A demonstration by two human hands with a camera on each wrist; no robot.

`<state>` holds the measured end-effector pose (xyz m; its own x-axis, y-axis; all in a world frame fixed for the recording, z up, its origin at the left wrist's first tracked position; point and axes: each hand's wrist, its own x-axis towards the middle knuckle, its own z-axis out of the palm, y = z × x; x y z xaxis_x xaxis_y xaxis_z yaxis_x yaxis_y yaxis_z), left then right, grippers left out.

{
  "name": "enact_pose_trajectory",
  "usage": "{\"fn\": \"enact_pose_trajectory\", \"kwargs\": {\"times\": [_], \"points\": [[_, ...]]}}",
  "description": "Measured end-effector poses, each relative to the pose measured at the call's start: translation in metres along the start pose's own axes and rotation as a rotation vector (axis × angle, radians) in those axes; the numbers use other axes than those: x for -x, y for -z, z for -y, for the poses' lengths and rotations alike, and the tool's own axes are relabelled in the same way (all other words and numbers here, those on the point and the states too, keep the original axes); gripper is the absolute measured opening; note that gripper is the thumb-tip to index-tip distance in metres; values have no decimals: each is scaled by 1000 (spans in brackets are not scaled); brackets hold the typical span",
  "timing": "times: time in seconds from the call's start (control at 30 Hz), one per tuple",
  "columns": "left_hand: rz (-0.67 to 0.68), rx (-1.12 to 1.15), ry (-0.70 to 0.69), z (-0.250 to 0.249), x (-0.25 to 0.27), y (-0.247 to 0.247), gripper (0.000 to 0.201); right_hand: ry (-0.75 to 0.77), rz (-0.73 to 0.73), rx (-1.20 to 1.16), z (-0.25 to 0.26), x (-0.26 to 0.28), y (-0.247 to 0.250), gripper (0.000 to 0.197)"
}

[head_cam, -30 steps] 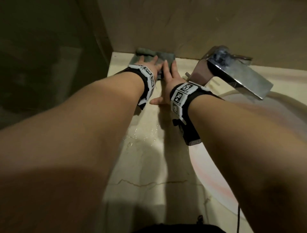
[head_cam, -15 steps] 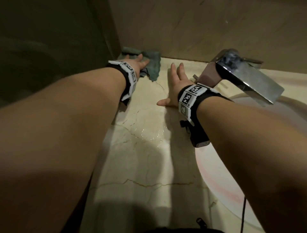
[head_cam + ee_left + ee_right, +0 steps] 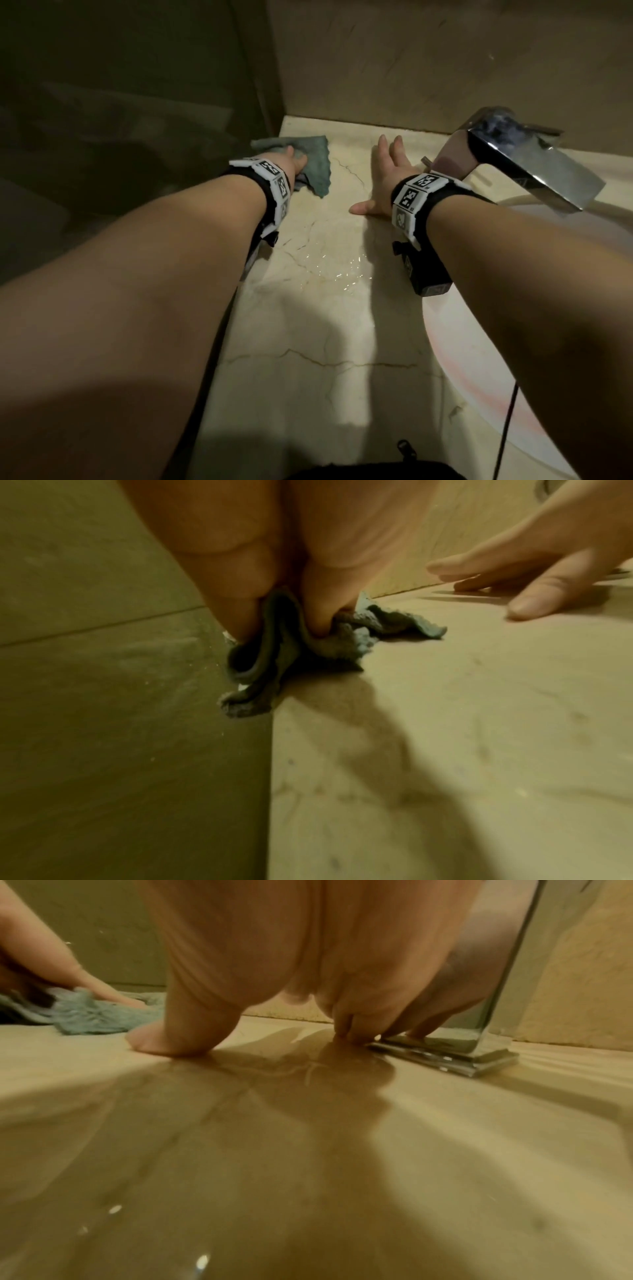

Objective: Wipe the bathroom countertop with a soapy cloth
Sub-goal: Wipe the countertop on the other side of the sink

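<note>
left hand (image 3: 291,162) fingers bunched into the teal cloth (image 3: 317,164) at the counter (image 3: 308,308) left edge, right hand (image 3: 385,181) flat, fingers spread, beside the faucet (image 3: 507,161)

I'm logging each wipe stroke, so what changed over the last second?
The left hand dragged the cloth left, out of the back corner area to the countertop's left edge, gripping it there. The right hand came off the cloth and now lies flat on the bare counter beside the faucet. The faucet and the wet patch stayed put.
</note>
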<state>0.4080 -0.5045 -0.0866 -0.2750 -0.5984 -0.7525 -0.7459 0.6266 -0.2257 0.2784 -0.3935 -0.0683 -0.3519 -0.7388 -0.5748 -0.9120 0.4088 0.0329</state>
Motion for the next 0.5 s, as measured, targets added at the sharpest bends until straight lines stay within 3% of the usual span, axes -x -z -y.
{"fn": "enact_pose_trajectory", "kwargs": {"times": [0.07, 0.17, 0.27, 0.37, 0.5], "points": [[-21, -36, -19, -4, 15, -11, 94, 18, -20, -3, 0, 3, -4, 113], [-167, -13, -38, -8, 31, -25, 67, 50, -44, -99, 1, 6, -10, 102], [-150, 4, 2, -9, 51, -27, 76, 27, -40, -152, 1, 11, -13, 87], [-249, 131, 18, -14, 78, -13, 61, 85, -98, -203, -6, 21, -10, 67], [-344, 226, 3, -20, 112, 6, 54, 90, -144, -257, -20, 41, 3, 71]]}}
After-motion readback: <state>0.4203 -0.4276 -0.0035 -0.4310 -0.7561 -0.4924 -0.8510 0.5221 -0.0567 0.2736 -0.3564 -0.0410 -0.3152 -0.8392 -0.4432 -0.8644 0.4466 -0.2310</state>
